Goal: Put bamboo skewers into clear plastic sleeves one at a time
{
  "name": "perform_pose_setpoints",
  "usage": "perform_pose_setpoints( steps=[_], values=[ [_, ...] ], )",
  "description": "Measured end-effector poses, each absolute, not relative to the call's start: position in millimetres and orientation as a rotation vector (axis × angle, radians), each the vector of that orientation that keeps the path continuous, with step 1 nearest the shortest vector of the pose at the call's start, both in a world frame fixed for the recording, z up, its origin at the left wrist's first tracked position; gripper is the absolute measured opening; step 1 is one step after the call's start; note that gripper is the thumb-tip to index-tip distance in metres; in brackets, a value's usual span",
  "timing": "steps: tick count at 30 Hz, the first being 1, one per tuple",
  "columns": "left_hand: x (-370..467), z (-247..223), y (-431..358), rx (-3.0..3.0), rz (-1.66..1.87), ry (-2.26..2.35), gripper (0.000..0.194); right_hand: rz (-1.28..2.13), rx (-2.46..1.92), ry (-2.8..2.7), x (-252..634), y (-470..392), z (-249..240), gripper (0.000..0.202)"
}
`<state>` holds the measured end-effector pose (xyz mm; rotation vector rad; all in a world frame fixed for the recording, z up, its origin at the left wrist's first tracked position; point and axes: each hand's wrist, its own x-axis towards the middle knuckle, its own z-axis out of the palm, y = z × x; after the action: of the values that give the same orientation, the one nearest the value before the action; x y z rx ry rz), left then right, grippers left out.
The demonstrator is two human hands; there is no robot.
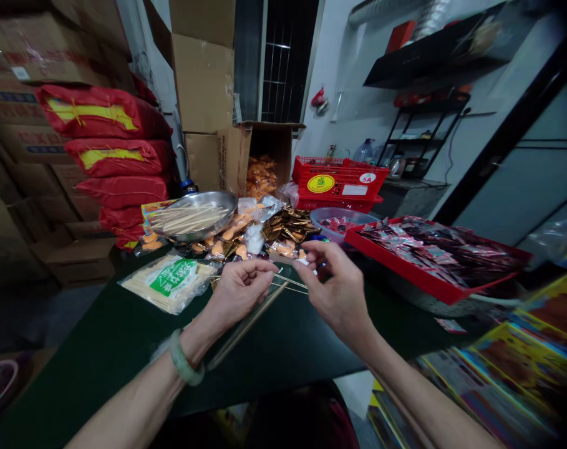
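Note:
My left hand [241,290], with a pale green bangle on its wrist, is closed around thin wooden sticks [290,282]. They point across to my right hand [334,280], whose thumb and fingers pinch a small white piece [306,264]; its kind is too blurred to tell. Left of my left hand lies a clear pack of wooden sticks [168,282] with a green label. A longer stick-like strip [248,325] lies on the dark green table [283,355] below my hands. Just beyond them are orange pieces in clear wrappers [236,231] and brown-gold packets [290,226].
A metal bowl [227,206] of sticks stands behind the pack. To the right are a red tray [405,265] of small packets, a clear basin [318,218] and a red crate [339,171]. Red bundles [119,159] and cardboard boxes [49,106] rise at left; yellow printed packages [517,374] lie lower right.

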<state>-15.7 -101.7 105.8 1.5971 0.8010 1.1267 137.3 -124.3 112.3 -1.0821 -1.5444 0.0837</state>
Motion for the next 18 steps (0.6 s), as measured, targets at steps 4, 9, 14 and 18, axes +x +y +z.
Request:
perform_pose_setpoints(
  steps=[4, 9, 14, 18],
  values=[
    [-13, 110, -110, 1.707, 1.128, 0.764, 0.017, -0.409, -0.917, -1.775, 129, -140, 117, 0.011],
    [-9, 110, -117, 1.804, 1.109, 0.695, 0.018, -0.469, -0.998, -1.888, 127, -141, 110, 0.016],
    [-9, 108, -121, 1.898, 1.081, 0.729, 0.017, -0.481, -1.023, -1.969, 131, -144, 106, 0.02],
    [-5, 105, -123, 1.939, 1.077, 0.734, 0.018, -0.592, -1.133, -1.93, 129, -149, 100, 0.02]
  ],
)
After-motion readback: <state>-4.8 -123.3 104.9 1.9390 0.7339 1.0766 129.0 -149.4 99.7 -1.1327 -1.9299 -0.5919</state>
